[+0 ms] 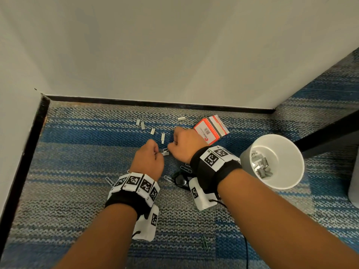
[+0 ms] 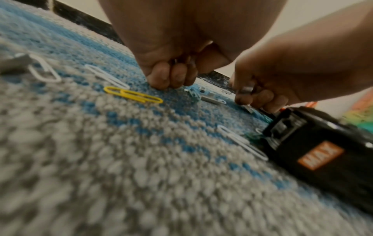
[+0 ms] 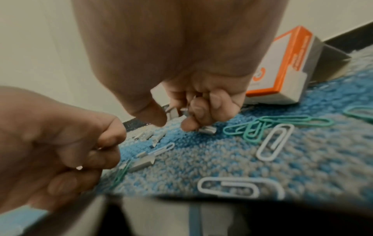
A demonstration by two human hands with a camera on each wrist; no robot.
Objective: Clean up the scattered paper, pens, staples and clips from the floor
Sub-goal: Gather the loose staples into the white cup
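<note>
You work on a rough looped-pile carpet carrying dull grey metal staple strips, smooth coated wire paper clips, a printed matt cardboard staple box, a glossy black plastic stapler and a smooth white cup.

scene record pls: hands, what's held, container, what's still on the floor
left hand: fingers curled, low over carpet; held item cannot be told
right hand: grips staple strips
cup: white, on its side, staple strips inside
staple box: beyond right hand
stapler: black, on carpet
loose: staple strips, paper clips white, green, yellow
</note>
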